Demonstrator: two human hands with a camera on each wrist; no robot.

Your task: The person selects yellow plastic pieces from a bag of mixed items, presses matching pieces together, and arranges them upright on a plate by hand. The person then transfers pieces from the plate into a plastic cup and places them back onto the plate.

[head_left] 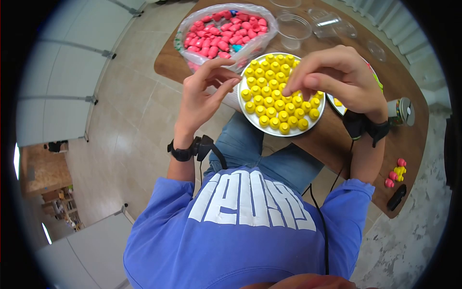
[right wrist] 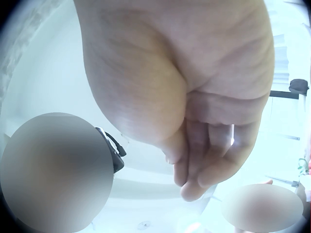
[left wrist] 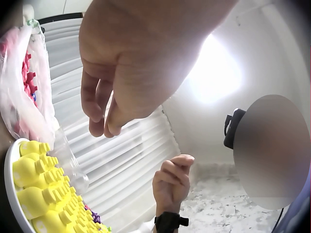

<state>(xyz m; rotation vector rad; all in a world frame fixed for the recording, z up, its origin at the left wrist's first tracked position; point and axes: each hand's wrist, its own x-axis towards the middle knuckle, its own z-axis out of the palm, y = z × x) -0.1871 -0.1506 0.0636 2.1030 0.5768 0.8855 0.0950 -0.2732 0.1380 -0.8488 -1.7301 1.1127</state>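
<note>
Yellow pieces stand close together on a white plate near the edge of the worktop. Taking the plate as the clock's centre in the head view, the left hand is at nine o'clock, thumb and index finger parted, with nothing seen in its grasp. The right hand is at two o'clock, its loosely bent fingers reaching over the plate; no held piece shows, and I cannot tell whether a fingertip touches one. A plastic bag of pink pieces sits at eleven o'clock.

The step in hand looks like setting out or sorting the yellow pieces. The next move probably calls for a light pinch from straight above, since a sideways brush could topple the crowded neighbours.
</note>
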